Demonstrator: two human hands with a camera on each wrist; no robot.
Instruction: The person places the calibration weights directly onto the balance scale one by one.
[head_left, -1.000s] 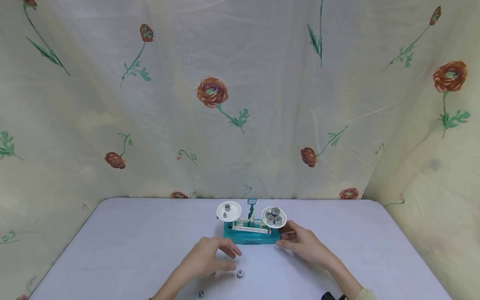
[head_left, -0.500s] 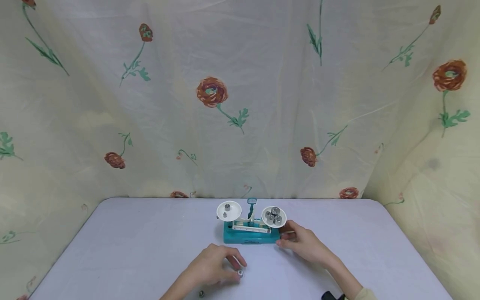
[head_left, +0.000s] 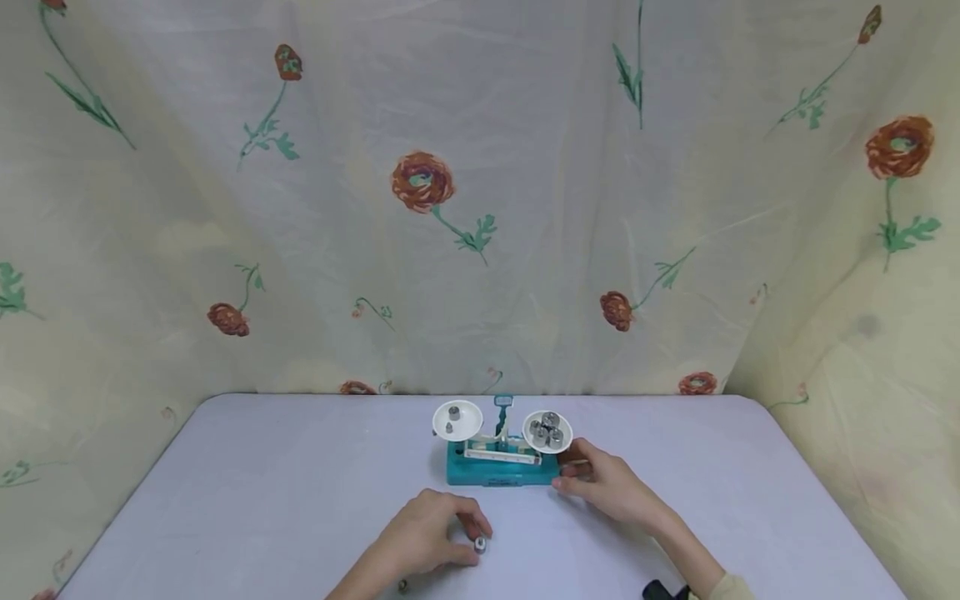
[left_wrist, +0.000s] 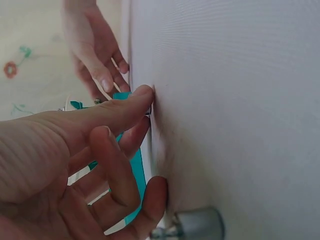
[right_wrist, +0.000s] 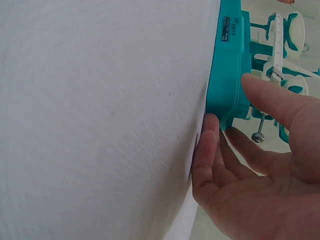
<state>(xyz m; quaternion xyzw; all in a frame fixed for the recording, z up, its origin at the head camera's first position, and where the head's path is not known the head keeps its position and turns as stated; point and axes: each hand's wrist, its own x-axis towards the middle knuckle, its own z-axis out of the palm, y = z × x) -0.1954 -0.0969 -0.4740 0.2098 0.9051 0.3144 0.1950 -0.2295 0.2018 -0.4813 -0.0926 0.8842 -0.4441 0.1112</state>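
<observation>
A teal balance scale [head_left: 502, 473] stands on the table. Its left pan [head_left: 468, 427] bears two metal weights; its right pan [head_left: 532, 442] bears several and hangs lower. In front of the scale, my left hand [head_left: 423, 533] pinches a small metal weight [head_left: 480, 545] between thumb and fingers, at the tabletop. That weight is mostly hidden by the fingers in the left wrist view. Another weight [left_wrist: 200, 223] lies on the table beneath the left hand. My right hand [head_left: 611, 492] holds the right end of the scale's base [right_wrist: 227, 65], thumb and fingertips against it.
A pale cloth covers the table [head_left: 300, 467]. Behind it hangs a flowered curtain [head_left: 510, 250]. A black object [head_left: 656, 591] shows beside the right forearm at the bottom edge.
My left hand has moved right and slightly down to the small weight, and its fingers have closed round it. The right hand has stayed at the scale's base.
</observation>
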